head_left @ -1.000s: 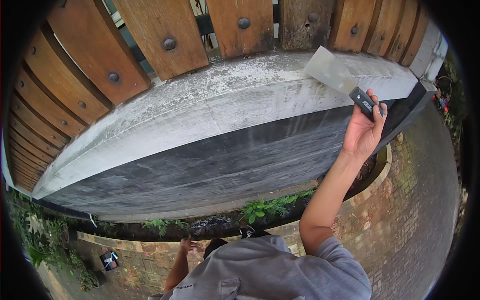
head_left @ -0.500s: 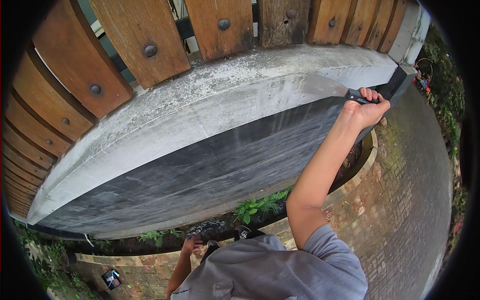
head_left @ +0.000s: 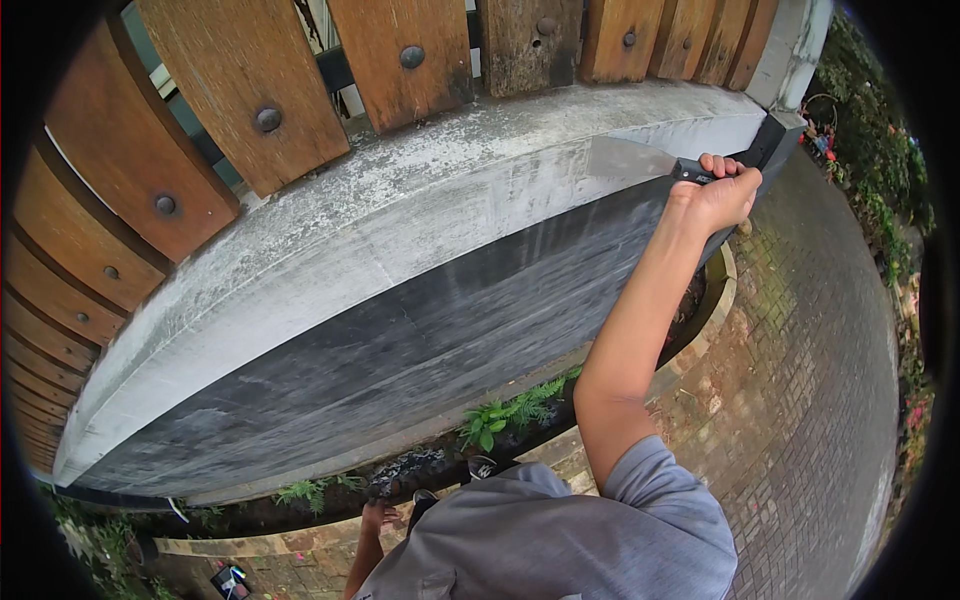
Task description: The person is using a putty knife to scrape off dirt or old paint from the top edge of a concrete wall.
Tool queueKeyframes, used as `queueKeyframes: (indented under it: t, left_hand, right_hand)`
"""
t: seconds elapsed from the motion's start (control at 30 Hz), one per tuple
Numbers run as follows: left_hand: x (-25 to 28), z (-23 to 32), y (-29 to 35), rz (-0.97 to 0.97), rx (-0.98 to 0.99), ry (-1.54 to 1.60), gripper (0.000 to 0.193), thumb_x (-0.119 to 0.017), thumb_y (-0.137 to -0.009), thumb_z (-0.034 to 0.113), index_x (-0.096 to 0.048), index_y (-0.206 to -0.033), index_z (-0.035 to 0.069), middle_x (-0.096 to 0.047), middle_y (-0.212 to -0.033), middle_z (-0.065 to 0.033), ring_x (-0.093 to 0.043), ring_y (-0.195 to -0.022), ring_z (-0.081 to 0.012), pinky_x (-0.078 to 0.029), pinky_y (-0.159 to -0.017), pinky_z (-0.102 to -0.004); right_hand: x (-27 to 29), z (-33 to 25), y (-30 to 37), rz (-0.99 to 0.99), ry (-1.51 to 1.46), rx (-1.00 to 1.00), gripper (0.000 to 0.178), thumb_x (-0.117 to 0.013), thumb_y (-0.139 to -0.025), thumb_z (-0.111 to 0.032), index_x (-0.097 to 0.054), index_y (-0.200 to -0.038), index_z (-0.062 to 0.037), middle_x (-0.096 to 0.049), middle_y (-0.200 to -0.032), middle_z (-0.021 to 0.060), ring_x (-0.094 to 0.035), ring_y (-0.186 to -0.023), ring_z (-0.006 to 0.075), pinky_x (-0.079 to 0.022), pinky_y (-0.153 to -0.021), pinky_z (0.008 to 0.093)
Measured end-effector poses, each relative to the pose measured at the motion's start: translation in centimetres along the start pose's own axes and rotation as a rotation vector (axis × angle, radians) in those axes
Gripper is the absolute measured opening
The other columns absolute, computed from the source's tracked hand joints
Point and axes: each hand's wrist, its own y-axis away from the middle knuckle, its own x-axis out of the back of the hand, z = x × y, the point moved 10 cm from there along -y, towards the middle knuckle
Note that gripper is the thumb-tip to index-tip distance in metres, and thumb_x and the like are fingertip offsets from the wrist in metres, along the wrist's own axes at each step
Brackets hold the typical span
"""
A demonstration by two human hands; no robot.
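Note:
My right hand point(head_left: 722, 192) is closed round the black handle of a scraper point(head_left: 632, 157), a wide flat metal blade. The blade points left and lies along the pale front face of the concrete ledge point(head_left: 400, 248), near its right end; whether its whole edge touches cannot be told. My right arm is stretched up and forward. Low down beside my body hangs my left hand point(head_left: 376, 517), small in the view, with its fingers apart and nothing seen in them.
Wooden slats point(head_left: 400, 60) with round bolts stand behind the ledge. Below it is a dark grey wall point(head_left: 400, 345), with green plants point(head_left: 510, 415) in a curbed bed at its foot. Brick paving point(head_left: 800, 400) runs along the right. A small dark tray point(head_left: 232, 582) sits at lower left.
The view has shifted a little, so the ledge and slats appear further left. The scraper stays in my right hand against the same stretch of ledge. My left hand still hangs low.

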Motion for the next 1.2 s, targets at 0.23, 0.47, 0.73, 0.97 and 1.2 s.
queueKeyframes:
  t: [0.23,0.47,0.73,0.97,1.2]
  left_hand:
    - [-1.3,-1.1,-3.1,-0.18,0.128,-0.092,0.037,-0.042,-0.092,0.042,-0.057,-0.097,0.009,-0.067,-0.081,-0.0104,-0.063,-0.058,-0.0209,-0.044,-0.052,-0.0316]
    - [0.4,1.5,-3.9,-0.083,0.075,-0.161,0.028,-0.048,-0.091,0.024,-0.052,-0.103,-0.001,-0.066,-0.083,-0.0179,-0.064,-0.054,-0.028,-0.051,-0.046,-0.0408]
    - [-3.1,5.0,0.0,-0.079,0.027,-0.167,0.028,-0.048,-0.094,0.029,-0.055,-0.099,0.003,-0.061,-0.069,-0.0133,-0.055,-0.046,-0.0212,-0.042,-0.04,-0.0304]
    - [-2.9,1.9,-1.4,-0.229,-0.004,-0.201,0.036,-0.047,-0.093,0.039,-0.059,-0.102,0.005,-0.067,-0.08,-0.0133,-0.065,-0.06,-0.0234,-0.049,-0.051,-0.0362]
    - [-1.4,2.9,-3.2,-0.13,-0.072,-0.287,0.034,-0.046,-0.093,0.035,-0.058,-0.106,0.006,-0.066,-0.087,-0.0141,-0.067,-0.068,-0.0259,-0.05,-0.055,-0.0375]
  right_hand:
    - [-0.9,-0.5,-0.2,-0.052,0.049,0.012,0.012,-0.045,-0.075,-0.005,-0.036,-0.069,-0.0069,-0.04,-0.062,0.0027,-0.036,-0.048,0.0112,-0.032,-0.043,0.0269]
    - [-0.7,1.5,1.4,-0.02,0.015,-0.077,0.014,-0.045,-0.078,-0.002,-0.035,-0.068,-0.0053,-0.039,-0.061,0.0037,-0.037,-0.048,0.0121,-0.035,-0.042,0.0283]
    - [-0.9,0.7,3.5,-0.001,-0.006,-0.04,0.013,-0.046,-0.078,-0.004,-0.035,-0.071,-0.0057,-0.04,-0.062,0.0036,-0.038,-0.049,0.0118,-0.036,-0.042,0.0277]
    - [-1.9,-2.3,2.9,-0.047,-0.008,0.026,0.012,-0.046,-0.077,-0.004,-0.036,-0.071,-0.0057,-0.042,-0.061,0.0037,-0.037,-0.048,0.0118,-0.034,-0.041,0.0264]
    - [1.2,2.0,-0.5,0.1,-0.001,-0.082,0.012,-0.048,-0.078,0.0,-0.037,-0.077,-0.0033,-0.042,-0.061,0.0042,-0.037,-0.048,0.0131,-0.037,-0.041,0.0298]
